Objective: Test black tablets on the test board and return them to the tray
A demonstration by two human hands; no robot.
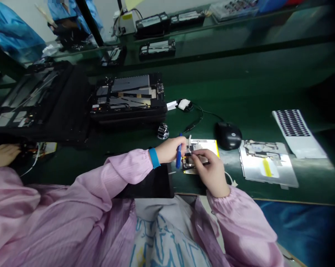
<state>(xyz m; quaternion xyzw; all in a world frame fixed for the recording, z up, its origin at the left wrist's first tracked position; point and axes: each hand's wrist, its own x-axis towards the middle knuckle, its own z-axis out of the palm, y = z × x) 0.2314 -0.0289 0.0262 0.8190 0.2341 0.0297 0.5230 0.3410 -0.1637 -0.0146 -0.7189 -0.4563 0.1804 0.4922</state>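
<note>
My left hand (171, 149), with a blue band at the wrist, is closed around a blue pen-like tool (179, 157) that points down towards the bench. Right beside it, my right hand (212, 170) pinches with thumb and forefinger; what lies between the fingertips is too small to make out. Both hands are over an opened flat device (209, 144) with a silvery surface, yellow edges and a dark circuit area, partly hidden by the fingers. A short white strip or cable piece (189, 140) stands up between the hands. Another white cable (229, 178) emerges beside my right wrist.
A black mouse (229, 135) and a silver panel (267, 163) lie to the right, with a label sheet (295, 129) beyond. Stacked device parts (130, 94) stand at left. A dark panel (151, 181) lies near the front edge. At far left is another person's hand (3, 155).
</note>
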